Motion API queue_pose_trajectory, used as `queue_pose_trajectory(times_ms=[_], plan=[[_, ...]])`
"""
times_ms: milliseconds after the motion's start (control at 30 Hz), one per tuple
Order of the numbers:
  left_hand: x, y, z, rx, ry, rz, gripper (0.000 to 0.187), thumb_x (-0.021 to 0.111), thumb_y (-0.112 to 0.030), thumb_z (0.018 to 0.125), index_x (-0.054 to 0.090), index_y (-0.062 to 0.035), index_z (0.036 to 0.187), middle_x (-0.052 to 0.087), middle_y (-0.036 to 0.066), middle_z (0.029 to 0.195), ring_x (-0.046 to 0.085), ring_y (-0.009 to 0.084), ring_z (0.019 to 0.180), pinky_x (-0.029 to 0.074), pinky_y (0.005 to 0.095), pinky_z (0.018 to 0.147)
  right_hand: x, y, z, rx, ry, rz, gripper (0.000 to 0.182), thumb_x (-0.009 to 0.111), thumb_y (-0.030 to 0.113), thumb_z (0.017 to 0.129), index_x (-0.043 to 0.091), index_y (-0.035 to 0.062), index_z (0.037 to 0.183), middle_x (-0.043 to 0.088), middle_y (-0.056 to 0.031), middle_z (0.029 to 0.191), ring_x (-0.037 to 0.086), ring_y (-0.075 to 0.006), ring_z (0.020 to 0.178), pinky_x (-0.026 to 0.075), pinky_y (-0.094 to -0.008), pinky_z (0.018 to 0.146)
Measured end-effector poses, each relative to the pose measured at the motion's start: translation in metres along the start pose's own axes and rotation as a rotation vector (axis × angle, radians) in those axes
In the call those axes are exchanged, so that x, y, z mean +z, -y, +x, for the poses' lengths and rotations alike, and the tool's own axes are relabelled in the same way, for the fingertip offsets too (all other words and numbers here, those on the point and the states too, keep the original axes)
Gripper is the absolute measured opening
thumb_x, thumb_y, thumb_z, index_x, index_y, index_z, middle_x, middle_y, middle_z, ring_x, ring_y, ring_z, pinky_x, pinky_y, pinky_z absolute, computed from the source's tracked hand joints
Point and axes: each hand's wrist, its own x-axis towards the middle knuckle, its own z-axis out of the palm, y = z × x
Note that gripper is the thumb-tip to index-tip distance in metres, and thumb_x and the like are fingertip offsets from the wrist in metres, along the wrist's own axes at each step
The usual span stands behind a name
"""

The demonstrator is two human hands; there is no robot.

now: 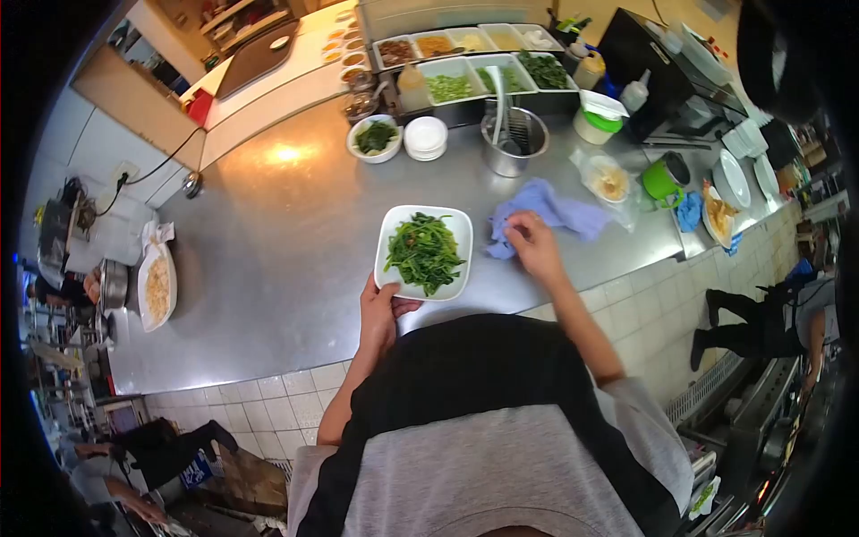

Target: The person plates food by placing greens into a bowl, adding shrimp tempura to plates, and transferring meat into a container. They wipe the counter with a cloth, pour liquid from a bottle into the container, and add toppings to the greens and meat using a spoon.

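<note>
My left hand [380, 313] grips the near left corner of a white square dish [385, 255], thumb on the rim and fingers underneath. Cooked leafy greens [424, 253] are heaped in the dish, which is held at the counter's front edge. To its right, my right hand [535, 246] is closed, its fingertips bent together over a crumpled purple cloth [550, 210]. Whether those fingers pinch the cloth or hover just above it is hidden.
Along the back stand ingredient trays [447, 67], a bowl of leaves [374, 140], stacked small white dishes [425, 139] and a metal pot with utensils [516, 148]. A green mug [664, 179] is at right, a long white dish [157, 286] at left. Other people work behind on both sides.
</note>
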Motion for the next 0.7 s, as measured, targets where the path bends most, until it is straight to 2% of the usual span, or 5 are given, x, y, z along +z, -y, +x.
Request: queue_pose_trajectory(times_ms=[100, 167, 433, 567, 700], plan=[[0.039, 0.008, 0.013, -0.001, 0.116, 0.083, 0.041, 0.042, -0.003, 0.086, 0.042, -0.0008, 0.127, 0.064, 0.020, 0.093, 0.068, 0.0265, 0.065, 0.059, 0.0309, 0.055, 0.001, -0.018, 0.007, 0.113, -0.158, 0.374, 0.016, 0.066, 0.012, 0.081, 0.060, 0.0030, 0.093, 0.059, -0.0076, 0.081, 0.055, -0.0142, 0.069, 0.046, -0.0288, 0.065], [0.061, 0.008, 0.017, -0.054, 0.165, 0.153, 0.044, 0.041, -0.002, 0.086, 0.039, -0.0031, 0.130, 0.064, 0.020, 0.095, 0.068, 0.0254, 0.066, 0.059, 0.0304, 0.056, -0.006, -0.022, 0.012, 0.183, -0.089, 0.293, 0.017, 0.066, 0.011, 0.081, 0.059, 0.0038, 0.094, 0.059, -0.0072, 0.078, 0.055, -0.0142, 0.068, 0.046, -0.0286, 0.064], [0.078, 0.004, 0.032, -0.123, 0.229, 0.228, 0.053, 0.041, 0.001, 0.085, 0.034, -0.0061, 0.137, 0.063, 0.017, 0.099, 0.068, 0.0262, 0.067, 0.059, 0.0323, 0.056, -0.018, -0.010, 0.031, -0.028, -0.149, -0.139, 0.018, 0.067, 0.012, 0.081, 0.058, 0.0040, 0.095, 0.065, -0.0146, 0.085, 0.064, -0.0250, 0.074, 0.049, -0.0341, 0.068], [0.063, -0.010, 0.048, -0.147, 0.242, 0.284, 0.052, 0.044, 0.000, 0.082, 0.041, -0.0045, 0.133, 0.064, 0.016, 0.097, 0.068, 0.0249, 0.065, 0.059, 0.0315, 0.055, -0.026, -0.026, 0.059, 0.187, -0.022, 0.196, 0.017, 0.069, 0.013, 0.080, 0.061, 0.0024, 0.092, 0.066, -0.0095, 0.086, 0.064, -0.0177, 0.079, 0.050, -0.0317, 0.073], [0.071, -0.031, 0.051, -0.164, 0.352, 0.401, 0.048, 0.049, -0.007, 0.078, 0.050, -0.0016, 0.126, 0.064, 0.013, 0.093, 0.064, 0.0184, 0.063, 0.057, 0.0270, 0.052, -0.018, -0.018, 0.092, 0.005, 0.285, 0.332, 0.020, 0.070, 0.014, 0.080, 0.061, 0.0014, 0.094, 0.066, -0.0073, 0.086, 0.063, -0.0149, 0.083, 0.049, -0.0298, 0.075]])
